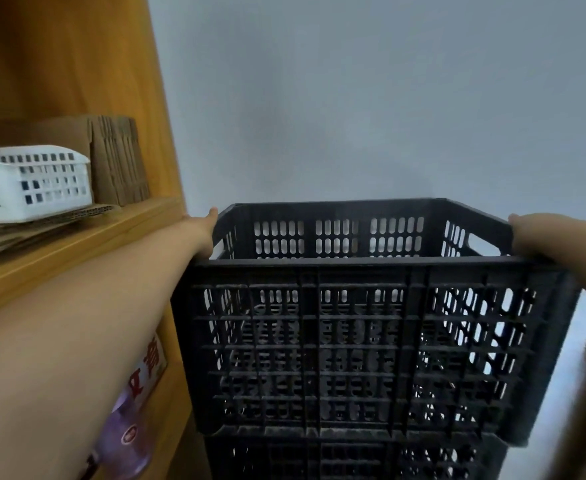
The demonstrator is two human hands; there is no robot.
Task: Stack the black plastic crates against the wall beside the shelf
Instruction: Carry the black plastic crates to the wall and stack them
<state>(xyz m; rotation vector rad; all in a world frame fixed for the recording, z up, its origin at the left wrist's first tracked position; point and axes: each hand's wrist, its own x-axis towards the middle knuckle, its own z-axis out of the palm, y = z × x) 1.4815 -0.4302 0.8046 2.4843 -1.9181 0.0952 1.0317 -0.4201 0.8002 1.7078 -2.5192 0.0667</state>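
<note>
Gripping its side rims, left hand and right hand hold a dusty slotted black crate over a lower crate.

Bare forearms; left hand, right hand bare.

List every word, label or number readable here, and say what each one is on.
On the white label low in the shelf: two red Chinese characters, tilted and partly hidden by the forearm; not legible.
On the purple bag: a round red logo, too small to read.
On the top black crate: no text visible.
</note>
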